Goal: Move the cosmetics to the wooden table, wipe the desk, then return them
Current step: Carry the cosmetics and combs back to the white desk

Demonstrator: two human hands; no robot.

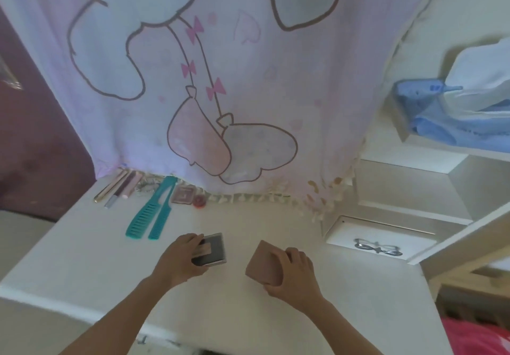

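A big pink cartoon cloth hangs across the back, its fringe brushing the far edge of the white desk. White shelves stand on the right, blue fabric up top, a white box with a bow print lower down.

Both arms reach in from the bottom. The left hand is curled around a dark palette, fingers over its near edge, low at the desk's middle; whether it touches the surface is hard to tell. The right hand grips a tilted pinkish-brown case just right of it, thumb underneath, one corner pointing up.

Further back on the left lie two teal combs side by side. Behind them along the fringe: a few slim tubes, a small square compact, and a tiny red pot just beside it.
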